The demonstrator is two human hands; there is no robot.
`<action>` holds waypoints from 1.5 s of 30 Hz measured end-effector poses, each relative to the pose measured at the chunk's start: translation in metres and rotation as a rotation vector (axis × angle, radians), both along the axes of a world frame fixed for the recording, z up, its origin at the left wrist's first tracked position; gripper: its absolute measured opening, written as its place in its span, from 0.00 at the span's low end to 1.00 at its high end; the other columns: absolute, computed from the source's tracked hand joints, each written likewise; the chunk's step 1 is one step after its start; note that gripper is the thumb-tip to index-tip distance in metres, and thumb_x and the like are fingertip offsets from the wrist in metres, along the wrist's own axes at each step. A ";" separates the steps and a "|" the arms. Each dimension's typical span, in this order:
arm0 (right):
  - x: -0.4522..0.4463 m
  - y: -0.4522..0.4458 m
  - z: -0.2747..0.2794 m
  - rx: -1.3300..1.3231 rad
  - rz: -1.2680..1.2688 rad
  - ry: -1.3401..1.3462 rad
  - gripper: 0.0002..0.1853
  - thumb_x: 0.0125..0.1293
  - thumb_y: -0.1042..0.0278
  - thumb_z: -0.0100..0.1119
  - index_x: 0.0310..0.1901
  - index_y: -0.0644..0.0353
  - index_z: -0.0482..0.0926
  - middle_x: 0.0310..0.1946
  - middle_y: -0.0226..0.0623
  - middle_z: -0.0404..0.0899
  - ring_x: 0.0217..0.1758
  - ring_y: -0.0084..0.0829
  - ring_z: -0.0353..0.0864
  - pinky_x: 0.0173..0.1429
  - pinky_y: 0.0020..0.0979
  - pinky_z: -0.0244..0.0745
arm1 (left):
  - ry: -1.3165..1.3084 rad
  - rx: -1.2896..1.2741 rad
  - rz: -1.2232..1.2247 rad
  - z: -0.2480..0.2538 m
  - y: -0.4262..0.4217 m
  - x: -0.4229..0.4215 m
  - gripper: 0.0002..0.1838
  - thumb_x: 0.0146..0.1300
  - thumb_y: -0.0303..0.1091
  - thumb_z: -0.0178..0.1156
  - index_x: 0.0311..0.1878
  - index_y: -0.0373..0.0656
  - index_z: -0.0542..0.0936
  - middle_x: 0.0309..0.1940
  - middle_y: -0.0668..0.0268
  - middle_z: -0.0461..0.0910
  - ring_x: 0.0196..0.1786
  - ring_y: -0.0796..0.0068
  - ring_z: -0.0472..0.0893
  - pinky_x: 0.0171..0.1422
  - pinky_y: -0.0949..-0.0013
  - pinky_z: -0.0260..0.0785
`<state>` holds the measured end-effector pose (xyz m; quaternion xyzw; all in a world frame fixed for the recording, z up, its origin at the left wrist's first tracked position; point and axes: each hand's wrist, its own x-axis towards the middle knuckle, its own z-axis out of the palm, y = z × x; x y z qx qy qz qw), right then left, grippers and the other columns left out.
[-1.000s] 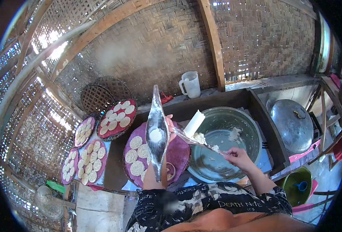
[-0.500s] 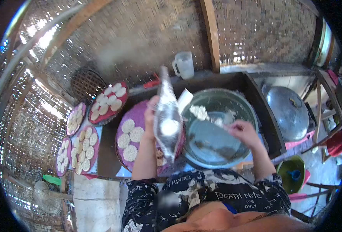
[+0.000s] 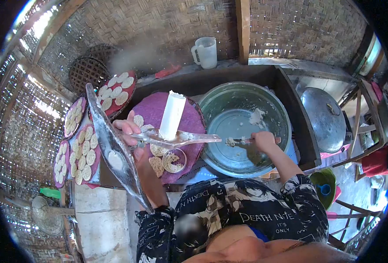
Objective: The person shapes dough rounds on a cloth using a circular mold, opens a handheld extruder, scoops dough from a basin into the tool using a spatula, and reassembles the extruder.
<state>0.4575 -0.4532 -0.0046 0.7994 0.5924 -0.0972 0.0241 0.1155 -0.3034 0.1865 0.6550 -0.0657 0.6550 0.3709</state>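
Note:
My left hand (image 3: 130, 131) is closed around a two-piece hand press above the purple cloth. One piece is a long pale bar (image 3: 121, 168) with a round white spot, tilted along my forearm. The other is a winged bar carrying an upright white cylinder (image 3: 173, 115), with dough showing at its top rim. My right hand (image 3: 264, 141) grips a small spatula (image 3: 244, 141) inside the large green basin (image 3: 211, 164). Dough sits on the spatula's tip, and a white dough lump (image 3: 257, 117) sticks to the basin's wall.
Coiled noodle rounds lie on a purple-covered tray (image 3: 152, 105) beside a clear round container (image 3: 174, 160). More covered trays (image 3: 83, 153) of rounds stand at left. A plastic jug (image 3: 207, 52) is at the back, a domed metal lid (image 3: 319, 109) at right.
My left hand has moved left and turned the press, so its cylinder now stands upright in view. My right hand has shifted slightly left within the basin, now showing the spatula with dough.

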 end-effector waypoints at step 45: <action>0.026 0.042 0.057 -0.055 -0.043 -0.068 0.24 0.60 0.50 0.53 0.49 0.61 0.75 0.53 0.44 0.71 0.58 0.36 0.68 0.59 0.38 0.64 | -0.107 -0.175 -0.231 -0.008 0.012 0.011 0.14 0.40 0.38 0.70 0.26 0.51 0.73 0.33 0.71 0.63 0.36 0.75 0.70 0.69 0.51 0.49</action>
